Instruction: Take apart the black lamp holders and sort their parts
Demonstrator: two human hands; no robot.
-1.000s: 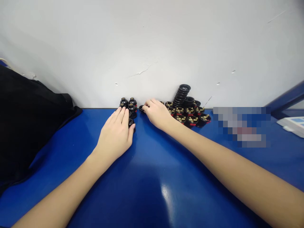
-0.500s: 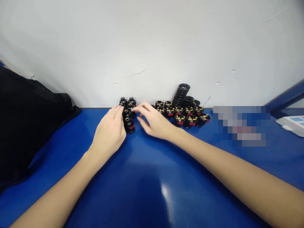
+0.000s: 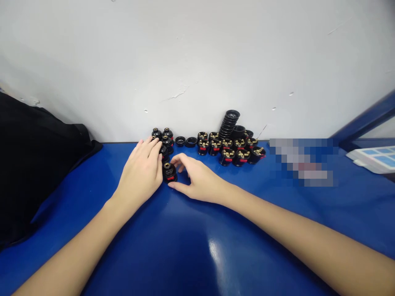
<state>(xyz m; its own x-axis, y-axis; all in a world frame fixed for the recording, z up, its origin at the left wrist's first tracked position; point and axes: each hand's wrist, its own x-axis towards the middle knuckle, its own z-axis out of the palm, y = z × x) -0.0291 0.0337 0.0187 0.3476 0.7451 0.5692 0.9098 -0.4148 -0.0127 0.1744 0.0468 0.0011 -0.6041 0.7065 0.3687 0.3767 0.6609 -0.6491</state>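
Several black lamp holders with brass-threaded tops and red tabs stand upright in a cluster. My left hand lies along the cluster's left side with its fingers stretched out, hiding part of it. The nearest lamp holder stands a little apart from the others, at the front. My right hand curves round it, thumb at the front of its base and fingers behind. Farther back are another lamp holder and one in the back row.
Two black rings lie by the wall. To the right stand several black holder bodies with brass contacts upward, beside a tall leaning stack of black rings. Black cloth covers the left. A white-and-blue case lies far right on the blue table.
My right hand has come down and nearer, onto the front lamp holder. That holder has shifted nearer and away from the cluster. The two rings by the wall are uncovered.
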